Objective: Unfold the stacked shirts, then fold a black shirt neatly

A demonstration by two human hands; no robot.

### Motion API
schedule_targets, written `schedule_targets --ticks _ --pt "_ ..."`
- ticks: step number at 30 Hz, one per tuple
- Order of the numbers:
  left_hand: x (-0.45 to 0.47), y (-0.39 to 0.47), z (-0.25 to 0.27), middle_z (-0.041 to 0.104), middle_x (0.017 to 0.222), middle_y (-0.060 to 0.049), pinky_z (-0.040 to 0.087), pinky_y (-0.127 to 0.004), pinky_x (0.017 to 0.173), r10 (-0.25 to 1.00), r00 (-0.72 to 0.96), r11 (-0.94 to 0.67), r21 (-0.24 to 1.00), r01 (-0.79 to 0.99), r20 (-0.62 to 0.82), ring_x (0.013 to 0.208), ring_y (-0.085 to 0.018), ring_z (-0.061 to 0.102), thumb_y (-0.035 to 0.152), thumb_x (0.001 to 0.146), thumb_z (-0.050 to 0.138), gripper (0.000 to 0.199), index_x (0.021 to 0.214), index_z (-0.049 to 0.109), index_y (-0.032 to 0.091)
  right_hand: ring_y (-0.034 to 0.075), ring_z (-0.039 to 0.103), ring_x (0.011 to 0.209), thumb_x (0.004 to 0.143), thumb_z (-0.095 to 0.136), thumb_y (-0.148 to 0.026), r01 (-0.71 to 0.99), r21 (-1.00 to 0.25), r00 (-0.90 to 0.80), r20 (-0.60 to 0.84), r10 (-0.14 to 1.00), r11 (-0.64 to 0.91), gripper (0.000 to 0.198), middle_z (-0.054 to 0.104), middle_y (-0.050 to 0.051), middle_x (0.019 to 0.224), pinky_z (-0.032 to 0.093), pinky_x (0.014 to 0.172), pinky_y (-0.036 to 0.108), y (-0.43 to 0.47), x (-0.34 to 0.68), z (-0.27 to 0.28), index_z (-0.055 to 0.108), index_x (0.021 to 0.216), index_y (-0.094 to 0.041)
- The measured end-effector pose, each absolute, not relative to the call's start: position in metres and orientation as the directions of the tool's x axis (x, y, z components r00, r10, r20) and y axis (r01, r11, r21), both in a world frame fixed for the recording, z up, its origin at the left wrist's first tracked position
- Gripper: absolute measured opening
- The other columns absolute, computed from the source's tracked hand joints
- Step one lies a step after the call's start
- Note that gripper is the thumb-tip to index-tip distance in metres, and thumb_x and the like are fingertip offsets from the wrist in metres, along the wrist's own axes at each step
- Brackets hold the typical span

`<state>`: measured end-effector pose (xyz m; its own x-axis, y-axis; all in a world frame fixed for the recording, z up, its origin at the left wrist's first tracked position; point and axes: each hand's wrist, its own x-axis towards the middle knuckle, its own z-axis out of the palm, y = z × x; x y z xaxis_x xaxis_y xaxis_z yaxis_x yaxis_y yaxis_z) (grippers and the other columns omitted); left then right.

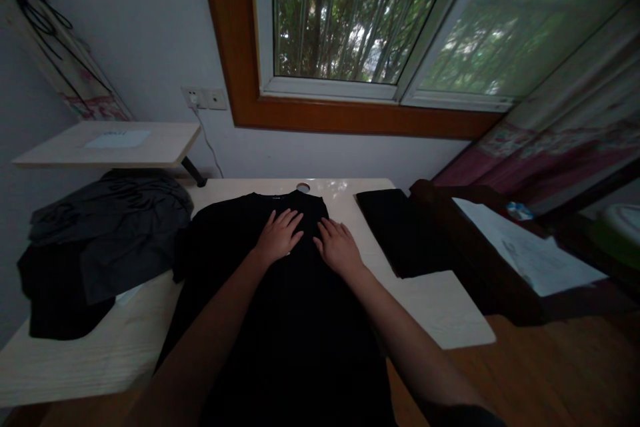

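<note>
A black T-shirt (300,307) lies spread over the light wooden desk (440,307), its neckline toward the wall and its lower part reaching past the desk's near edge. On its upper middle rests my left hand (279,235), flat with the fingers stretched out. My right hand (339,245) lies flat near the shirt's right side, below the shoulder, fingers extended. Neither hand grasps the cloth. Right of the shirt is a folded black garment (403,230). The shirt's right sleeve is not plainly visible.
Dark grey and black clothes (115,227) are heaped at the left, partly under a raised shelf (170,147) bearing a paper sheet (119,139). A dark wooden piece of furniture (500,273) with papers (525,253) stands at the right. Behind are a wall socket (204,98) and a window (345,20).
</note>
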<state>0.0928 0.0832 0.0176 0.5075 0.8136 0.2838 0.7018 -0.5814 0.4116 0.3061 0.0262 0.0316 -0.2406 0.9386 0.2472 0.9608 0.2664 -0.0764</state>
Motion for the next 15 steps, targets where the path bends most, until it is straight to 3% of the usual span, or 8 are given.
schedule_targets --ticks 7,11,15 --pt "0.095 0.093 0.016 0.043 0.159 -0.009 -0.001 -0.058 0.125 0.820 0.508 -0.572 0.419 0.705 0.264 0.153 -0.028 0.028 0.046 0.097 0.053 0.059 0.152 0.042 0.029 0.035 0.036 0.146 0.103 0.039 -0.028 0.987 -0.053 -0.134 0.269 0.954 0.153 0.047 0.048 0.015 0.153 0.022 0.120 0.058 0.052 0.305 0.030 0.055 0.144 -0.011" --pt "0.096 0.097 0.017 0.041 0.160 -0.009 -0.002 -0.057 0.125 0.816 0.522 -0.578 0.399 0.712 0.250 0.153 -0.027 0.026 0.046 0.096 0.053 0.058 0.151 0.044 0.029 0.034 0.033 0.148 0.099 0.037 -0.018 0.987 -0.061 -0.131 0.266 0.955 0.152 0.051 0.043 0.020 0.156 0.024 0.121 0.051 0.066 0.292 0.027 0.050 0.147 -0.003" --pt "0.094 0.098 0.020 0.044 0.158 -0.008 0.001 -0.057 0.125 0.794 0.549 -0.606 0.406 0.684 0.261 0.154 -0.026 0.025 0.043 0.097 0.053 0.053 0.148 0.049 0.029 0.030 0.036 0.147 0.101 0.038 -0.022 0.966 -0.080 -0.218 0.268 0.938 0.247 0.053 0.042 0.023 0.155 0.027 0.122 0.041 0.080 0.278 0.018 0.047 0.147 0.003"
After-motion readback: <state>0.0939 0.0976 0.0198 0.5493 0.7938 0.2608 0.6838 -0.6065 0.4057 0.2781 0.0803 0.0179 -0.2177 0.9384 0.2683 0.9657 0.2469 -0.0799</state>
